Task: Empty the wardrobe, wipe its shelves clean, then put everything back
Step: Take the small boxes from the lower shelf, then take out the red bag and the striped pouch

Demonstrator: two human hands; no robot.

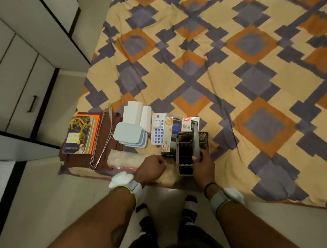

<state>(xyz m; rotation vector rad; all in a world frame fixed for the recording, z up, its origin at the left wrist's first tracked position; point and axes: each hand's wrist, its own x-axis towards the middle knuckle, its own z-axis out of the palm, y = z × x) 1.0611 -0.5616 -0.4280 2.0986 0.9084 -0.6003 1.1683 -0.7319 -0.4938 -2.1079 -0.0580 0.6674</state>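
Wardrobe items lie in a row along the near edge of the bed (222, 56). My right hand (201, 163) grips the near end of a grey metal caddy (185, 152) with a curved handle and dark compartments. My left hand (152, 167) is curled into a fist over a beige fluffy cloth (167, 177) at the bed's edge; whether it holds the cloth is hidden. Left of them are a clear plastic bag (121, 158), stacked pale blue boxes (130, 134), white boxes (136, 111), wire hangers (100, 135) on a brown folded cloth (110, 126), and books (80, 135).
Small packets and a blue-dotted card (157, 133) lie beside the caddy. White drawers with dark handles (17, 79) stand at the left, with an open white door edge (8, 143) near the books. My feet in striped socks (188, 208) stand on pale floor by the bed.
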